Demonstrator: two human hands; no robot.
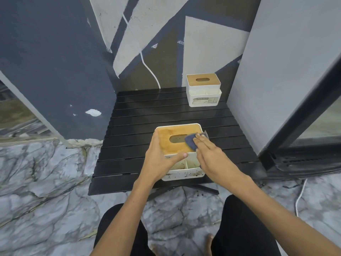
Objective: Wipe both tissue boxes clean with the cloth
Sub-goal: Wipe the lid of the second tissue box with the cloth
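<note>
A white tissue box (181, 174) with a wooden lid and a stained front stands near the front of the black slatted table (138, 115). My left hand (160, 156) grips its left side, with the thumb over the front compartment rim. My right hand (208, 152) presses a dark blue cloth (191, 141) flat onto the right part of the lid, fingers straight. A second white tissue box (203, 91) with a wooden lid stands at the table's far right corner, untouched.
Painted walls close in behind and on the left. A grey panel with a black frame (295, 108) stands close on the right. A white cable (149, 69) hangs down the back wall. The floor is marble-patterned, and my knees sit below the table.
</note>
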